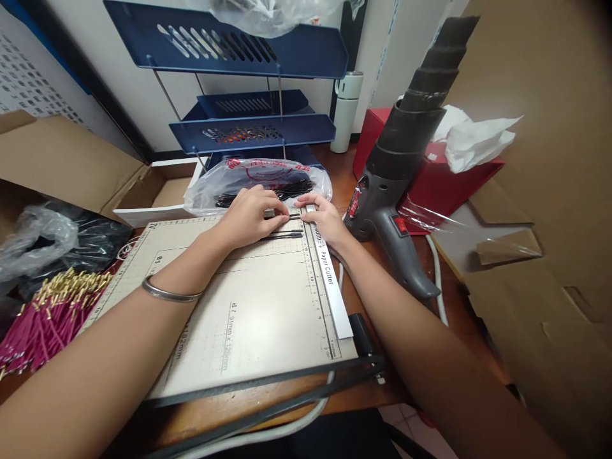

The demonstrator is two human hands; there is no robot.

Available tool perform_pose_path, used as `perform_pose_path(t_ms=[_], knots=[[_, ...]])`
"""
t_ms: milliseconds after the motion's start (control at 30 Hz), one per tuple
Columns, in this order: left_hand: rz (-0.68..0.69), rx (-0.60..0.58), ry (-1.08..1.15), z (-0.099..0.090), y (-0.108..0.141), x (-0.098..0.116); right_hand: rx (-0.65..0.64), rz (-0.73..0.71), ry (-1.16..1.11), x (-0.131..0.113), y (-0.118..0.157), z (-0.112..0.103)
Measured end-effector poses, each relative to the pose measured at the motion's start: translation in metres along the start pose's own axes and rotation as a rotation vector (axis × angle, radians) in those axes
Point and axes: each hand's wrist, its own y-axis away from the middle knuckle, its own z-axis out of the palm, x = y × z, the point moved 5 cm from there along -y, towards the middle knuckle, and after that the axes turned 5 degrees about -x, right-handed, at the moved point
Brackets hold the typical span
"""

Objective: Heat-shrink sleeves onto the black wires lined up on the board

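Note:
A cream paper cutter board [268, 306] with printed size lines lies on the wooden table, a white strip marked "Paper Cutter" [332, 287] along its right side. Near the board's far right edge, my left hand [253, 217] pinches a thin black cord. My right hand [322, 220] is beside it, thumb and fingers closed around the same cord's end at the white strip. Two more black cords [287, 234] lie on the board just below my left hand. Behind both hands sits a clear plastic bag [205, 191] of black cords.
A grey heat gun [396, 159] stands nozzle-up at the right before a red tissue box [440, 191]. Blue tiered trays [253, 131] and a pale bottle [347, 115] are behind. Purple cords with gold tips [48, 319] lie left, by an open carton [67, 159]. Brown cardboard [540, 159] stands right.

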Motion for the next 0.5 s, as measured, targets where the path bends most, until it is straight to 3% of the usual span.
perform_pose_path(t_ms=[300, 500], knots=[[0.013, 0.056, -0.004, -0.0048, 0.0015, 0.0042, 0.051, 0.01, -0.015, 0.0008, 0.0002, -0.0001], [-0.078, 0.132, 0.061, -0.0091, -0.0001, -0.0025, 0.068, 0.028, -0.005, 0.0009, -0.0006, 0.0018]])
